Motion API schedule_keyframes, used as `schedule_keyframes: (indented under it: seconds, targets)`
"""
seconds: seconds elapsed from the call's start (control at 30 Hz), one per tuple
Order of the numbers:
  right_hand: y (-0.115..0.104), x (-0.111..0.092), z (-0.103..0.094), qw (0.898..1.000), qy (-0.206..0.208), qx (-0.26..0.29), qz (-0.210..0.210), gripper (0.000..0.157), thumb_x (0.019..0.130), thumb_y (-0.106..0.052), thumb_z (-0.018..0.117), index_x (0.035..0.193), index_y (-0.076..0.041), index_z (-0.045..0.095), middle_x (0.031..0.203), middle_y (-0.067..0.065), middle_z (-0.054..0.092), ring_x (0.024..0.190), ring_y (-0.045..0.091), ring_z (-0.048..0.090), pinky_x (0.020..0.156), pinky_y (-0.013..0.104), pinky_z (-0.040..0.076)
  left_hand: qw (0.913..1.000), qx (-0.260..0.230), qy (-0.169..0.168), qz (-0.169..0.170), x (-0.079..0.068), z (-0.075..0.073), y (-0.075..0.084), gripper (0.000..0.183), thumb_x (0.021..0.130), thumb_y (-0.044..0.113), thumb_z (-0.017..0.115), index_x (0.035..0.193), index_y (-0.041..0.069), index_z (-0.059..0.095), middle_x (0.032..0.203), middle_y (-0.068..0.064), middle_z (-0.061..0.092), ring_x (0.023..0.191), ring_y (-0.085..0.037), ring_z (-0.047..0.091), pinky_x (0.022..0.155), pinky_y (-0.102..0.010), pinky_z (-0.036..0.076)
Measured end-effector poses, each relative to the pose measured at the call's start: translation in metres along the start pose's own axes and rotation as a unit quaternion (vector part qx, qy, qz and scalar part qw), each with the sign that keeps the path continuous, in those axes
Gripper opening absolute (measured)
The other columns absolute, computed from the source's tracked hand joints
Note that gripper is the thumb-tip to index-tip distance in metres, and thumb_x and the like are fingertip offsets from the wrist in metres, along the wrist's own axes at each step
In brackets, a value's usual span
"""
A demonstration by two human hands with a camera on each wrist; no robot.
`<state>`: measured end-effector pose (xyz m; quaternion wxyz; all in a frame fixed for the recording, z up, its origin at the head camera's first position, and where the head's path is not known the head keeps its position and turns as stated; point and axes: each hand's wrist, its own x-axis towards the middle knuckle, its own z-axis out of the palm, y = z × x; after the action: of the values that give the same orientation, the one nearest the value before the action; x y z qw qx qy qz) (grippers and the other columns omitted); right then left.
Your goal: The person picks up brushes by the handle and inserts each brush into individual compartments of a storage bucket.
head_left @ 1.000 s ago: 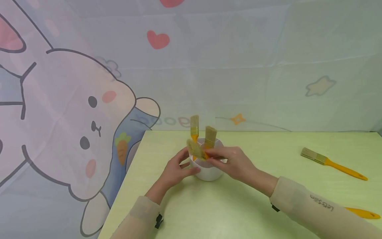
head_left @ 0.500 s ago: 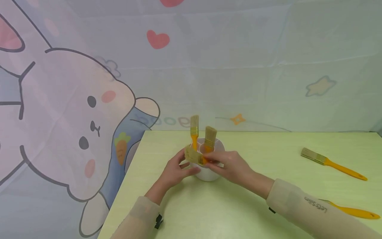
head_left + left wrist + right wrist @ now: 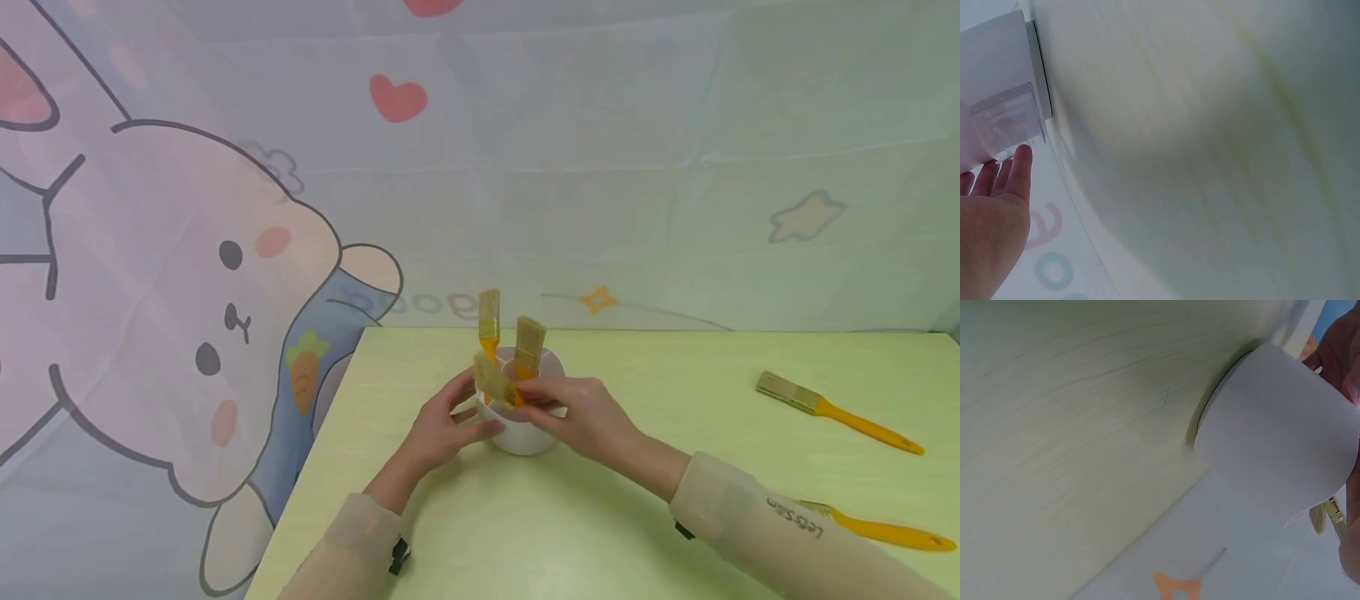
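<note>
One brush (image 3: 492, 382) in right hand (image 3: 581, 410)

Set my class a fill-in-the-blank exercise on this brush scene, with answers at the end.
1. The person's ____ hand pinches a brush at the white holder.
2. Two other brushes stand in the holder, bristles facing ____.
3. To the holder's right, ____ brushes lie on the table.
4. The vegetable pictured on the backdrop is a ____.

Answers: right; up; two; carrot.

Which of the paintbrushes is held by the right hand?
The front brush at the white container, bristles tilted leftward: the right hand pinches it. Two brushes stand in the container behind it; two others lie on the table.
</note>
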<state>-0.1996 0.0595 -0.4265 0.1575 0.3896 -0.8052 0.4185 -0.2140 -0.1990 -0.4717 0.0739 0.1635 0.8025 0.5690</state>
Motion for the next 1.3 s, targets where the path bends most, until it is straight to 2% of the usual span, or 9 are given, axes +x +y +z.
schedule_keyframes:
  seconds: [0.13, 0.3, 0.43, 0.6, 0.73, 0.83, 1.07, 1.3]
  targets:
    - [-0.002, 0.001, -0.001, 1.0, -0.002, 0.014, 0.022, 0.028, 0.088, -0.002, 0.087, 0.116, -0.001, 0.079, 0.111, 0.01, 0.081, 0.091, 0.022, 0.081, 0.08, 0.028, 0.066, 1.0, -0.005, 0.001, 0.001, 0.0, 0.0, -0.001, 0.088, 0.093, 0.019, 0.087, 0.166, 0.028, 0.039, 0.165, -0.001, 0.047, 0.153, -0.028, 0.045, 0.12, -0.052, 0.046]
    - [-0.004, 0.003, -0.002, 0.998, -0.005, 0.028, 0.057, 0.036, 0.09, -0.006, 0.086, 0.124, -0.005, 0.075, 0.111, 0.008, 0.081, 0.094, 0.019, 0.08, 0.082, 0.027, 0.066, 0.9999, -0.015, 0.004, -0.004, -0.001, 0.001, 0.0, 0.089, 0.092, 0.016, 0.087, 0.166, 0.027, 0.039, 0.164, -0.003, 0.049, 0.153, -0.031, 0.044, 0.119, -0.049, 0.047]
    - [-0.004, 0.002, -0.002, 0.998, 0.006, 0.03, 0.054, 0.04, 0.088, -0.003, 0.087, 0.125, -0.003, 0.073, 0.108, 0.01, 0.081, 0.093, 0.021, 0.081, 0.081, 0.028, 0.066, 0.9998, -0.018, 0.002, -0.005, -0.001, 0.001, 0.001, 0.089, 0.092, 0.016, 0.087, 0.166, 0.027, 0.039, 0.164, -0.003, 0.048, 0.153, -0.03, 0.044, 0.12, -0.049, 0.046]
    - [-0.003, 0.005, -0.002, 0.999, -0.004, -0.012, 0.042, 0.043, 0.089, -0.007, 0.087, 0.129, -0.003, 0.071, 0.104, 0.01, 0.082, 0.09, 0.02, 0.081, 0.079, 0.026, 0.066, 0.9999, -0.011, -0.001, 0.0, 0.0, 0.0, 0.002, 0.088, 0.092, 0.018, 0.087, 0.166, 0.026, 0.04, 0.164, -0.001, 0.049, 0.152, -0.027, 0.045, 0.12, -0.051, 0.045]
    - [-0.004, 0.008, -0.001, 0.998, -0.012, -0.052, 0.022, 0.049, 0.09, -0.014, 0.088, 0.135, -0.007, 0.069, 0.099, 0.008, 0.082, 0.085, 0.018, 0.081, 0.075, 0.025, 0.066, 1.0, -0.005, -0.002, -0.001, 0.0, 0.0, 0.003, 0.086, 0.093, 0.019, 0.087, 0.165, 0.024, 0.041, 0.164, -0.002, 0.048, 0.153, -0.027, 0.044, 0.12, -0.052, 0.046]
    - [-0.003, 0.011, 0.0, 0.997, -0.005, -0.079, -0.011, 0.05, 0.089, -0.017, 0.09, 0.134, -0.008, 0.069, 0.094, 0.007, 0.081, 0.08, 0.018, 0.08, 0.07, 0.024, 0.065, 1.0, -0.005, -0.004, -0.005, -0.001, 0.0, 0.003, 0.086, 0.092, 0.019, 0.087, 0.164, 0.023, 0.042, 0.165, -0.002, 0.047, 0.153, -0.027, 0.043, 0.12, -0.051, 0.046]
    - [0.001, 0.016, 0.004, 0.986, 0.024, -0.141, -0.088, 0.058, 0.084, -0.02, 0.094, 0.131, -0.009, 0.063, 0.081, 0.005, 0.078, 0.066, 0.015, 0.077, 0.056, 0.021, 0.06, 0.9999, -0.012, 0.001, -0.005, -0.001, 0.001, 0.002, 0.085, 0.092, 0.018, 0.087, 0.164, 0.023, 0.043, 0.165, -0.002, 0.046, 0.154, -0.028, 0.043, 0.12, -0.049, 0.046]
    - [0.003, 0.018, 0.004, 0.981, 0.026, -0.165, -0.102, 0.067, 0.083, -0.019, 0.095, 0.137, -0.013, 0.057, 0.079, 0.005, 0.079, 0.068, 0.016, 0.078, 0.052, 0.023, 0.059, 0.9999, -0.015, 0.001, 0.004, -0.002, 0.001, 0.001, 0.084, 0.093, 0.015, 0.087, 0.164, 0.024, 0.043, 0.161, -0.002, 0.051, 0.15, -0.029, 0.047, 0.12, -0.052, 0.046]
